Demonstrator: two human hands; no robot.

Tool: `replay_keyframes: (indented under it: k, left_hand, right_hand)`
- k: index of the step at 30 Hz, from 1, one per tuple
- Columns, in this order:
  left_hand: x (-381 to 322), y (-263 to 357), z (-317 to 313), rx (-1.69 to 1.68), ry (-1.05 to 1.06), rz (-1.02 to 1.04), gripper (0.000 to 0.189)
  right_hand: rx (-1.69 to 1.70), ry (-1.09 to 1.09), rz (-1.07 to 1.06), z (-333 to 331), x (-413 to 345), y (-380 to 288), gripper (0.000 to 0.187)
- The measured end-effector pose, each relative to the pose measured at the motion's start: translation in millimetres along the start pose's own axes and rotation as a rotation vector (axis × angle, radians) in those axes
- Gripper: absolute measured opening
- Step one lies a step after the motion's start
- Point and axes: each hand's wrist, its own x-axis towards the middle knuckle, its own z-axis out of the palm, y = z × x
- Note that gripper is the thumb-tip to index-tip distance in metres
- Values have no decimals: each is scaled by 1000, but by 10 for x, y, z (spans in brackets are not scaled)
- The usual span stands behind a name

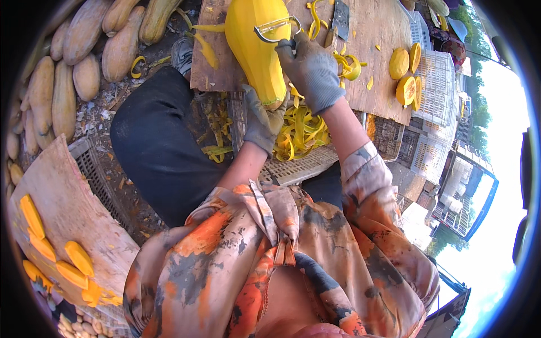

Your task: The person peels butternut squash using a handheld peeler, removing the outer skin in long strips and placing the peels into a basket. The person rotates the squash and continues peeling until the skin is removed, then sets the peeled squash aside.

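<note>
A large peeled yellow squash point(255, 46) lies across the near edge of a wooden board point(376, 25), its narrow end towards me. My left hand point(264, 120), in a grey work glove, cups that narrow end from below. In my gloved right hand point(310, 69) is a metal peeler point(277, 29), its blade over the right side of the squash. Long peel strips point(302, 133) fill a plastic crate point(296, 167) under the board's edge. Loose peel curls point(348, 67) and a cleaver with a dark blade point(340, 19) lie right of the squash.
Cut squash pieces point(399, 63) rest on the board's right side. Unpeeled tan squashes point(86, 34) are piled on the ground at left. Another board point(63, 181) at lower left bears orange slices point(72, 274). White plastic crates point(435, 84) stack up beyond the board at right.
</note>
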Motion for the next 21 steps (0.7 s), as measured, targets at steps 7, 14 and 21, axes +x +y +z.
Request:
replay_keyframes:
  k: [7,14,21]
  left_hand:
    - [54,17,-83,-46,49,0,65]
    - [-80,71,9,17,152,-12,78]
    - [-131,92,128,64,110,45,65]
  right_hand:
    - [-123,-86,49,335,-307,70,38]
    - [-42,-433,262,215,-1698,404,40]
    - [26,47,53,195,-11,-6,42]
